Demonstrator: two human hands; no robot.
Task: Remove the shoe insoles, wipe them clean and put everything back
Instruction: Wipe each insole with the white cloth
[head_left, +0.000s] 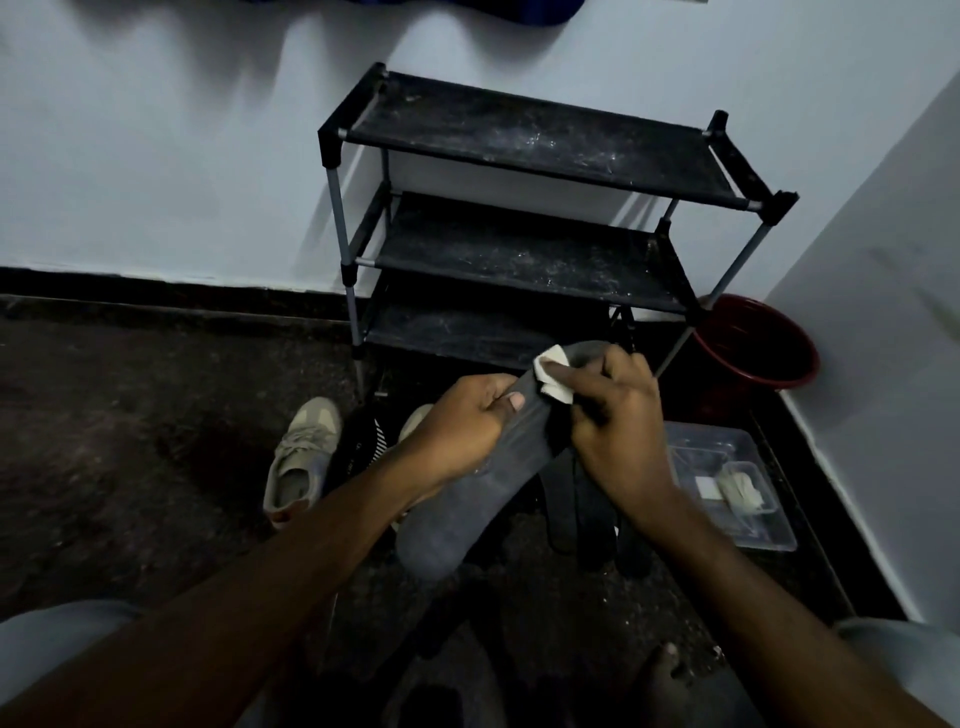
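Our forearms (291, 582) enter from the bottom edge, with grey-clad knees at both lower corners.

1. Insole (467, 499): grey, held up above the floor between both hands, heel end low and toward us, toe end raised toward the rack.
2. Left hand (462, 426): we grip the insole's mid-length, thumb flat on the upper face and fingers curled under its left edge.
3. Right hand (618, 415): fingers curled, pinching the cloth and pressing it onto the insole near the toe end.
4. Cloth (553, 371): small, white and folded, lying against the insole's top surface, partly under our right fingers.
5. Shoe (301, 457): beige and laced, on the floor just left of our left wrist. A second beige toe shows behind that hand.
6. Black striped item (363, 441): between the two beige pieces; we cannot tell what it is.
7. Dark strips (566, 499): on the floor below our right hand, possibly other insoles.
8. Clear tub (737, 467): on the floor to the right, holding pale folded material.
9. Rack (519, 135): black, three dusty shelves, against the wall.
10. Red bucket (753, 338): just right of the rack, in the corner.
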